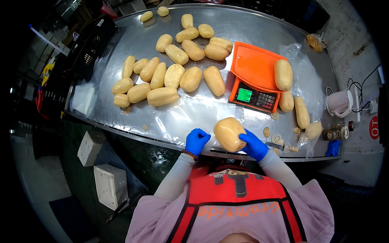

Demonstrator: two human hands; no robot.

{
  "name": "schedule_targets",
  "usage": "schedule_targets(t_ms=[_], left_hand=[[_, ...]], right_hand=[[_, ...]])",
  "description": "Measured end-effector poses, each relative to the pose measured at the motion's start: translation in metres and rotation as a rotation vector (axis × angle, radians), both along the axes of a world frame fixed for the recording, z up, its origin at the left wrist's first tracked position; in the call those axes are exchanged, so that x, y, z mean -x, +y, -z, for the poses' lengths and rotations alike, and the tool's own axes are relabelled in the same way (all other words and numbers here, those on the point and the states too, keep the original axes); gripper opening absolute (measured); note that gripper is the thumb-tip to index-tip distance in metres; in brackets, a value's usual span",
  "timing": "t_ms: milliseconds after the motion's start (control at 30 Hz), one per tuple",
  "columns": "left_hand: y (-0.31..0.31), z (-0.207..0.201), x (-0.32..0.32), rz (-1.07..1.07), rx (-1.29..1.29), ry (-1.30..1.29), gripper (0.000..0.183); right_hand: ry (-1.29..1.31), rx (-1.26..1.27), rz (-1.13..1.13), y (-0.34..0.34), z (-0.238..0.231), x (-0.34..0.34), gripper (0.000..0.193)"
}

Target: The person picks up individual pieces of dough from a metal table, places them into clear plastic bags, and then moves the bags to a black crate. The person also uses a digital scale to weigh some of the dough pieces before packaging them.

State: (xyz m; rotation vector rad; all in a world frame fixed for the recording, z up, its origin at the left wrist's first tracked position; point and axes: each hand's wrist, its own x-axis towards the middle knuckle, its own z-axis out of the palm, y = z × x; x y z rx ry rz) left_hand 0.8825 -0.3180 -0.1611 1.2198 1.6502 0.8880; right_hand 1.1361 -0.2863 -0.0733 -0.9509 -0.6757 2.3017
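My right hand [255, 145], in a blue glove, grips a thick, peeled lotus root [227, 133] over the table's near edge. My left hand [197, 140], also gloved in blue, is closed just left of that root and apart from it. Whatever its fingers may pinch is too small to make out. Clear plastic film [172, 119] lies flat on the metal table [133, 114] beyond my left hand. Right of centre stands an orange scale [255, 65] with a lit green display. One lotus root [283, 75] rests at the right of its pan.
Several loose lotus roots [174, 75] spread over the left and far table. More roots [302, 112], cut slices [276, 138] and a knife [274, 145] lie at the right. A black crate [87, 54] stands left; white foam boxes [110, 184] sit below. A pink mug [339, 102] stands far right.
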Motion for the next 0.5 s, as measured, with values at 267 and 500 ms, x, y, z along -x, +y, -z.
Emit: schedule_targets(t_ms=[267, 500], left_hand=[[0.004, -0.019, 0.005, -0.291, -0.113, -0.308, 0.009], [-0.002, -0.064, -0.011, 0.168, -0.496, 0.202, 0.007]], right_hand=[[-0.257, -0.244, 0.000, -0.004, 0.024, 0.050, 0.059], [-0.772, -0.871, -0.494, 0.010, 0.015, 0.045, 0.065]])
